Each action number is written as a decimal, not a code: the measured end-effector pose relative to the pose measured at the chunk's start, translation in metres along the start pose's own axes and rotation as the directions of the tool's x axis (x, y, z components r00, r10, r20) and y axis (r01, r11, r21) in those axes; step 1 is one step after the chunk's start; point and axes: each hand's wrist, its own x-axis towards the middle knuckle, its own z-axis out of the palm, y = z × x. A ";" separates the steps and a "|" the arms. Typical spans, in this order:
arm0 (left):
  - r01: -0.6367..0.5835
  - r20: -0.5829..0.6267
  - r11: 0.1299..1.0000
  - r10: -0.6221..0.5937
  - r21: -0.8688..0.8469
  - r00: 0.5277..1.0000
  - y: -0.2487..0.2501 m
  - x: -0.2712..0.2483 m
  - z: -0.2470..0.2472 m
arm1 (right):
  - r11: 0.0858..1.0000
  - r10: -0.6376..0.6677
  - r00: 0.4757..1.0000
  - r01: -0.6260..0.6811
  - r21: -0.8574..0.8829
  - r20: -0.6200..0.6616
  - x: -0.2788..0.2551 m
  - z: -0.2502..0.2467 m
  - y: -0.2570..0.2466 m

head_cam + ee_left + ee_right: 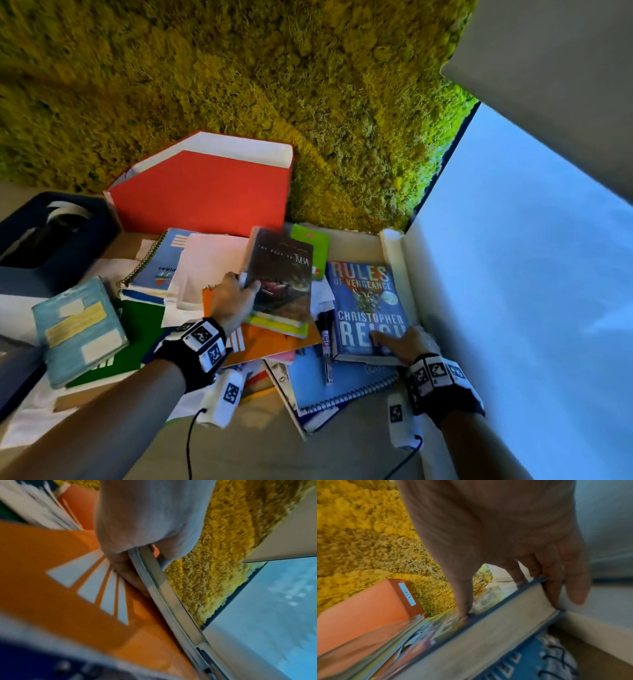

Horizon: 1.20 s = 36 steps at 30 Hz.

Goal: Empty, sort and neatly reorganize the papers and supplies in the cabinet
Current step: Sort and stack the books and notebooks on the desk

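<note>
The dark book [279, 274] with "Tulsa" on its cover lies at the top of the heap of papers, tilted, with its left edge lifted. The left hand [233, 301] grips this edge: the thumb lies on the cover and the fingers are curled under it. In the left wrist view the same hand [145, 527] closes round the thin edge of the book [154, 585], above an orange folder [51, 588] with white stripes.

Just to the right lies the blue book [368, 308] titled "Rules of Vengeance". The right hand [400, 346] holds its near lower corner. In the right wrist view the thumb [464, 601] presses on the cover while the fingers [551, 582] curl round the page block [488, 635], so the hand pinches the book between them.

Under both books is a spiral notebook [342, 383] with a light blue cover, and a marker pen [325, 342] lies between the books. To the left are another spiral notebook [161, 263], a green folder [144, 329] and a pale blue booklet [78, 329] with yellow labels. Behind the heap stands a red file box [205, 192], against a wall of yellow-green moss [239, 68]. A dark bin [51, 233] is at far left.
</note>
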 end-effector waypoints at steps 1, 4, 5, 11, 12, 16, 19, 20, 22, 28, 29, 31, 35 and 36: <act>0.005 -0.003 1.000 -0.005 0.026 1.000 -0.004 0.002 -0.001 | 1.000 -0.004 1.000 0.004 0.012 0.010 0.003 0.000 0.002; -0.010 -0.031 0.990 0.014 0.141 0.999 -0.004 0.006 -0.007 | 0.997 0.020 0.999 -0.024 0.068 0.049 0.009 0.003 0.001; -0.014 -0.038 0.987 0.020 0.163 0.999 -0.003 0.008 -0.009 | 0.998 0.023 0.996 -0.028 0.063 0.082 0.009 0.003 -0.002; -0.059 -0.079 0.959 0.083 0.277 0.993 -0.014 0.018 -0.014 | 0.968 -0.007 0.993 -0.023 0.251 0.116 0.011 0.007 -0.004; -0.073 -0.090 0.944 0.107 0.321 0.990 -0.016 0.019 -0.014 | 0.946 0.003 0.993 -0.041 0.321 0.119 0.008 0.002 -0.003; -0.115 -0.157 0.793 0.257 0.599 0.954 -0.007 0.015 -0.010 | 0.866 0.030 0.990 -0.093 0.491 0.134 0.004 -0.020 0.000; -0.286 -0.136 0.759 0.439 0.584 0.888 0.017 0.008 0.004 | 0.834 -0.063 0.995 0.008 0.551 0.081 -0.002 -0.042 -0.013; -0.355 -0.113 0.754 0.490 0.552 0.865 0.025 0.005 0.011 | 0.816 -0.079 0.996 0.048 0.576 0.029 -0.004 -0.051 -0.017; -0.481 -0.039 0.728 0.569 0.488 0.822 0.037 0.001 0.027 | 0.807 -0.089 0.991 0.132 0.575 -0.102 -0.019 -0.072 -0.026; -0.751 0.486 0.594 0.584 0.289 0.650 0.056 0.006 0.081 | 0.940 -0.050 0.859 0.214 0.267 -0.510 -0.058 -0.104 -0.034; -0.773 0.566 0.567 0.552 0.284 0.612 0.058 0.007 0.089 | 0.949 -0.054 0.823 0.219 0.227 -0.566 -0.064 -0.106 -0.035; -0.804 0.680 0.514 0.477 0.299 0.557 0.063 0.005 0.107 | 0.951 -0.039 0.768 0.225 0.213 -0.639 -0.068 -0.109 -0.034; -0.781 0.736 0.427 0.313 0.455 0.600 0.056 -0.001 0.139 | 0.945 -0.021 0.744 0.232 0.230 -0.667 -0.061 -0.107 -0.026; -0.771 0.736 0.412 0.283 0.486 0.615 0.050 -0.001 0.147 | 0.943 -0.017 0.752 0.231 0.240 -0.659 -0.056 -0.105 -0.024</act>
